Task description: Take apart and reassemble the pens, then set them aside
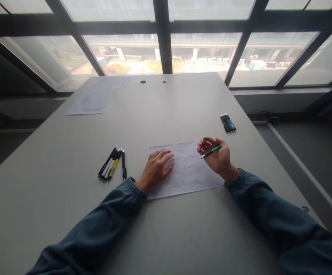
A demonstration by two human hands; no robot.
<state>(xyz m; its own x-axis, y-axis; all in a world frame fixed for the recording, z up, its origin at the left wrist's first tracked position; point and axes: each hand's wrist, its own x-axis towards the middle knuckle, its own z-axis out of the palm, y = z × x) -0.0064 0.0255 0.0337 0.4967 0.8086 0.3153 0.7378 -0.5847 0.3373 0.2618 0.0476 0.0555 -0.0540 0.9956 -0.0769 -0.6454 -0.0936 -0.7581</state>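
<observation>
A white sheet of paper with faint marks lies on the table in front of me. My left hand rests on the sheet's left part, fingers spread a little and nothing in them. Over the right edge of the paper, my right hand is turned partly palm up with its fingers curled. It holds a green and black pen, its silver tip pointing left and down toward the paper. Left of my left hand lies a bunch of pens, black, white and yellow, with one black pen beside them.
Several black, blue and green pens lie side by side near the right edge of the white table. Printed sheets lie at the far left corner. Two round holes are at the far edge, before large windows.
</observation>
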